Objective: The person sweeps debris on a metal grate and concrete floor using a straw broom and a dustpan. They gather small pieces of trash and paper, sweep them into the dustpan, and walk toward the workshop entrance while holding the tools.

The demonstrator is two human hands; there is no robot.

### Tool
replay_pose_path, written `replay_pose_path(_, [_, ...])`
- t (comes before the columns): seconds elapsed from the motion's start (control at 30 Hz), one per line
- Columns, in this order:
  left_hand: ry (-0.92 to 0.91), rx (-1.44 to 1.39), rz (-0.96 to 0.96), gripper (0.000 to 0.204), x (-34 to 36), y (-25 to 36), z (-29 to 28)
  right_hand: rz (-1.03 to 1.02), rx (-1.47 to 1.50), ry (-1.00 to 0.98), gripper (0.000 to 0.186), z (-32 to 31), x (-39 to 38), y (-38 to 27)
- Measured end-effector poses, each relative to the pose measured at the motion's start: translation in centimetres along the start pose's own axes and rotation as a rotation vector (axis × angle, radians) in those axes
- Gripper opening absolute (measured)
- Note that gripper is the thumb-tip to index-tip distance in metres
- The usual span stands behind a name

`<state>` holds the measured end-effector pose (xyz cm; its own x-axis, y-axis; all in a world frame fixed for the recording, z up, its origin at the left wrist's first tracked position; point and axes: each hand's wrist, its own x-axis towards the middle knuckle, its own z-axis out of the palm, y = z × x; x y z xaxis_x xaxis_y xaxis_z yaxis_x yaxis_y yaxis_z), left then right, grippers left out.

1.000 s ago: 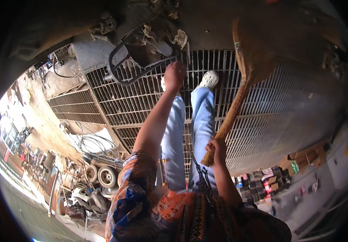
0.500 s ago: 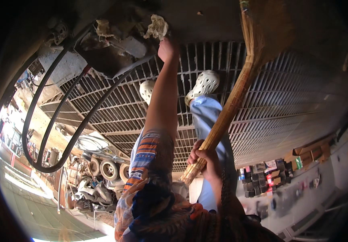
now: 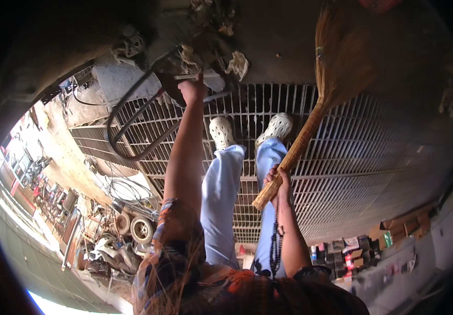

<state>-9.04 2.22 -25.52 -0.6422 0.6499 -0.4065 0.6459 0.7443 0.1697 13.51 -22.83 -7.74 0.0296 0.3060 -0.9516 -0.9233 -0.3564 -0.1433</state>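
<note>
The left arm (image 3: 183,152) reaches far forward, the left hand (image 3: 190,90) curled; the right hand (image 3: 281,185) is clenched, nearer the body.

Coiled cables (image 3: 126,190) lie near a wheel (image 3: 142,229), cardboard boxes (image 3: 404,226) opposite.

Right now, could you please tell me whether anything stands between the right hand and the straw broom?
Nothing visible does: the right hand is closed directly around the straw broom, gripping its handle near the butt end.
</note>
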Motion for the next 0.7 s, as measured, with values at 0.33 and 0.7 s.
replay_pose_path(0.33, [0.413,0.042,0.847,0.039,-12.6,3.9,-30.2,-0.062,-0.276,0.089,0.013,2.2,-8.5,-5.4])
replay_pose_path(0.7, [0.071,-0.266,0.296,0.027,-4.8,-1.1,-26.8,-0.045,-0.701,0.116,0.016,13.5,1.1,-3.9])
